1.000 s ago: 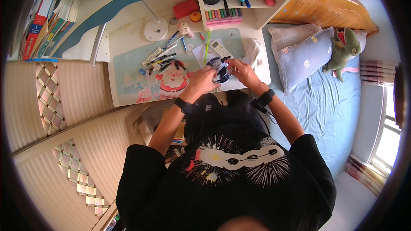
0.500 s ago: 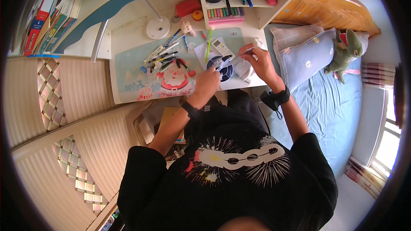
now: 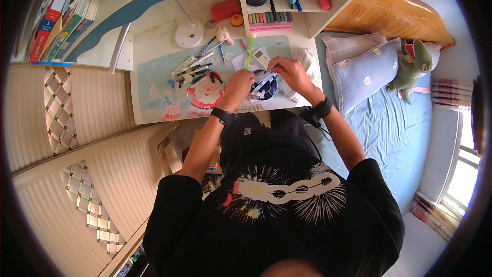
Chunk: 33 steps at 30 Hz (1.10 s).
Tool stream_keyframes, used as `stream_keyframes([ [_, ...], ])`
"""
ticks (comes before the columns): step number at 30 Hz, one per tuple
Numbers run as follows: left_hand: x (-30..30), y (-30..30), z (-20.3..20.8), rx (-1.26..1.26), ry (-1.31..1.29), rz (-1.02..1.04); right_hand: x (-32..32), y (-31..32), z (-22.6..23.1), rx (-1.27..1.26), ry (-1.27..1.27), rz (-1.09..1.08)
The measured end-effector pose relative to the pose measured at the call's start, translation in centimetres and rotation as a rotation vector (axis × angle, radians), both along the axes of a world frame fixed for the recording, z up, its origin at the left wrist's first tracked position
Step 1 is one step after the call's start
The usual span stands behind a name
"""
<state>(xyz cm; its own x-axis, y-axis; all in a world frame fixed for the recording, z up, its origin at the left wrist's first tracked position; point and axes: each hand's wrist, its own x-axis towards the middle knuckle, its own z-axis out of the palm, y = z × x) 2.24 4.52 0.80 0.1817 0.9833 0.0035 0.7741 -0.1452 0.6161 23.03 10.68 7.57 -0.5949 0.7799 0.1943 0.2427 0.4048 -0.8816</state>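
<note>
Dark blue holder [image 3: 270,92] is sitting on the mat [image 3: 151,84], between the left hand [image 3: 241,85] and the right hand [image 3: 293,74].
The left hand is curling at the holder's left side; whether it is gripping anything, I cannot tell. The right hand is reaching over the far right side, fingertips close together; what they are pinching is too small to tell. Pale slim items are slanting across the holder. 1 green stick [image 3: 250,54] is lying just beyond the left hand, 1 white remote [image 3: 261,55] to its right. Many pens [image 3: 192,69] are lying left of the hands, and 1 white cloth [image 3: 306,61] is resting right.
</note>
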Motion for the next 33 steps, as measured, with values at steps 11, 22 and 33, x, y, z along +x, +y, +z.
stream_keyframes([
  [11, 0.4, 0.3, 0.5, -0.011, 0.042, 0.078, -1.9, 0.3, -1.4, 0.112, -0.010, 0.141],
  [22, 0.8, 0.8, -0.1, -0.071, 0.139, -0.079, -1.6, -0.6, 0.3, 0.077, -0.031, 0.051],
  [33, 0.7, 2.1, 3.1, -0.076, 0.031, -0.110, -1.3, -0.6, -2.4, 0.099, 0.038, 0.005],
])
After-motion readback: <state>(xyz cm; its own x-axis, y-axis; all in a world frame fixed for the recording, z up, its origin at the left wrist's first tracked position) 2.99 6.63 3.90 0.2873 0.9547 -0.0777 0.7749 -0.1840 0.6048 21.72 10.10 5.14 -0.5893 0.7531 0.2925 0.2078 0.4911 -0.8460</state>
